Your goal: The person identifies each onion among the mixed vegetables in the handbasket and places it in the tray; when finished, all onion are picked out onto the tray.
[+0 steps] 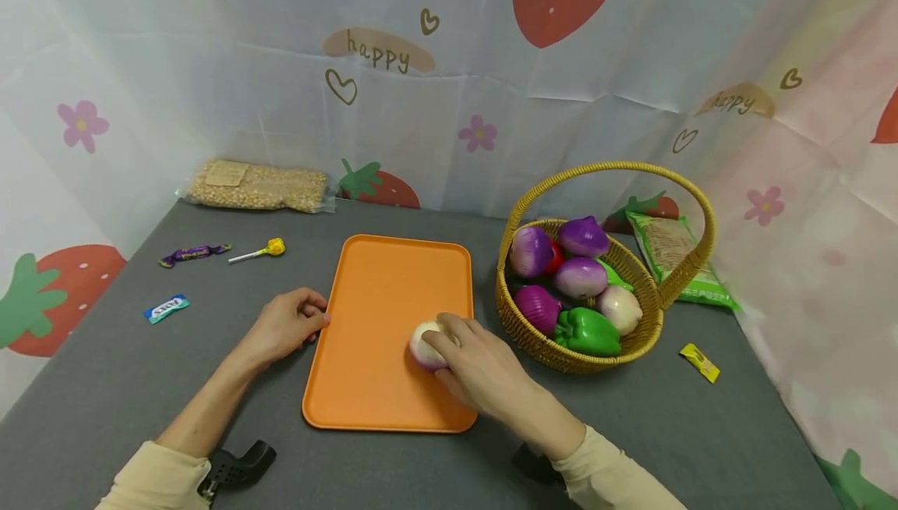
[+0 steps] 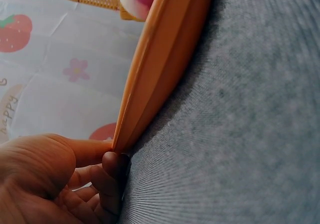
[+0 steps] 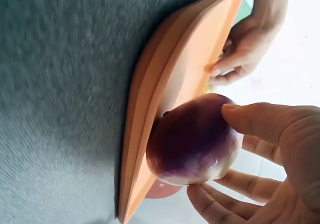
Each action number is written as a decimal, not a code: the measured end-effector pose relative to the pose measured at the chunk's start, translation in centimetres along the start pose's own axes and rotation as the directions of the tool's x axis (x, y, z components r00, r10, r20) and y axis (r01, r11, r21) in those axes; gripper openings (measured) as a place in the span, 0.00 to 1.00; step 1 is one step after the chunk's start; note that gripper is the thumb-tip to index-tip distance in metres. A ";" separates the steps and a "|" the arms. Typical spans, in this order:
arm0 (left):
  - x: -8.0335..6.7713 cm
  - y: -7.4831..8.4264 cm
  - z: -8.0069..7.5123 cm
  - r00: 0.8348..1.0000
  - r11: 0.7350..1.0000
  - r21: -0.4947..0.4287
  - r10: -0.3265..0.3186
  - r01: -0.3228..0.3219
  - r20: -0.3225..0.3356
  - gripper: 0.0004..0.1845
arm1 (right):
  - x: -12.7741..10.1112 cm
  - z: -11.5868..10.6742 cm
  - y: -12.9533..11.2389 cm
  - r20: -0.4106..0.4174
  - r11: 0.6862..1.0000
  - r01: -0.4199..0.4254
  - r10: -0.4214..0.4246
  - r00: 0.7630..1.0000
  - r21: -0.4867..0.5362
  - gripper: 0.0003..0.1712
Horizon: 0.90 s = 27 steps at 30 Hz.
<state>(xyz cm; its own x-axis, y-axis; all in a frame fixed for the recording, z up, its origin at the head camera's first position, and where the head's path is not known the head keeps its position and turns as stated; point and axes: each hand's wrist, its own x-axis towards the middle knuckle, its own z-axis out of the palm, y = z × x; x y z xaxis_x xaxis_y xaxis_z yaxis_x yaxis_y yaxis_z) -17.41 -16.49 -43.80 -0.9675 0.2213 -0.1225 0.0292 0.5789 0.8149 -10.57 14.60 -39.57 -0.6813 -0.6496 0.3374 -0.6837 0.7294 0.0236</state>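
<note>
The right hand [image 1: 477, 366] rests over a white-and-purple toy turnip [image 1: 425, 345] that sits on the near right part of the orange tray [image 1: 382, 299]. In the right wrist view the thumb and fingers [image 3: 250, 119] curl loosely round the turnip [image 3: 192, 139], touching it on its upper and lower sides, so the hand has a light hold of it while the turnip rests on the tray's surface [image 3: 150, 109]. The left hand [image 1: 288, 324] lies on the grey table [image 1: 105, 385] just left of the tray, with its fingertips against the tray's left rim; the left wrist view shows the thumb and curled fingers [image 2: 107, 166] touching that rim [image 2: 155, 79]. To the right of the tray, close by, stands a wicker basket [image 1: 536, 331] holding more toy vegetables, among them a green pepper [image 1: 588, 331]. Far left on the table lie a lollipop [image 1: 261, 250] and two wrapped sweets.
</note>
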 end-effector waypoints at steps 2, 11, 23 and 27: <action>0.0 0.0 0.0 1.000 1.000 0.002 0.001 -0.001 -0.002 0.14 | 0.3 0.0 0.1 0.016 1.000 -0.030 0.030 0.999 0.005 0.26; -0.1 0.0 0.0 1.000 1.000 0.000 -0.005 0.005 -0.009 0.14 | 2.0 0.3 0.7 0.040 0.986 -0.129 0.134 0.990 -0.102 0.27; 0.0 0.2 0.1 1.000 1.000 -0.008 -0.014 0.014 -0.003 0.15 | 3.1 0.8 1.6 0.018 0.976 -0.188 0.191 0.981 -0.108 0.23; -0.1 0.1 0.1 1.000 1.000 -0.011 -0.017 0.017 -0.005 0.15 | 3.3 1.2 1.8 -0.031 0.978 -0.174 0.171 0.985 -0.112 0.17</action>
<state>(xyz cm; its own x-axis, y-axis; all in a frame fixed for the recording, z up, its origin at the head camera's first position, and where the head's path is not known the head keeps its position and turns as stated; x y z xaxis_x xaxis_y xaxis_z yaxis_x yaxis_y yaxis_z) -17.30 -16.33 -43.74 -0.9692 0.2075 -0.1330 0.0103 0.5735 0.8192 -14.36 13.55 -39.57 -0.7798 -0.5080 0.3659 -0.5213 0.8505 0.0698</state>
